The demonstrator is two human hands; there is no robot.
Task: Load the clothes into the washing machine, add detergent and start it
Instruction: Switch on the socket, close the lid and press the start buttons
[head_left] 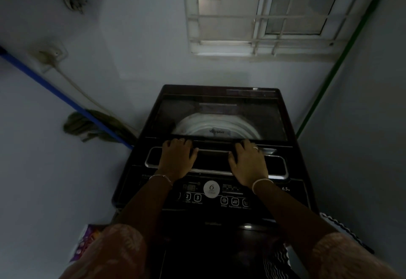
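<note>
Grip of left hand (178, 157) and right hand (248, 165) holds lid (219, 111) edge, walls (55, 179) close.

Single feed for me: head camera, worn high, facing forward and tilted steeply down. Wide-angle lens; I see walls and window (263, 15) bowing toward frame edges. Washing machine (212, 199) top sits centre frame, close beneath lens, far wall behind it filling upper half. Forearms enter from bottom edge; left hand (175, 160) and right hand (248, 164) grip lid (219, 114) front edge mid-frame, near. Blue pole (55, 94) crosses left side, green pole (342, 59) right. Exposure dim.
</note>
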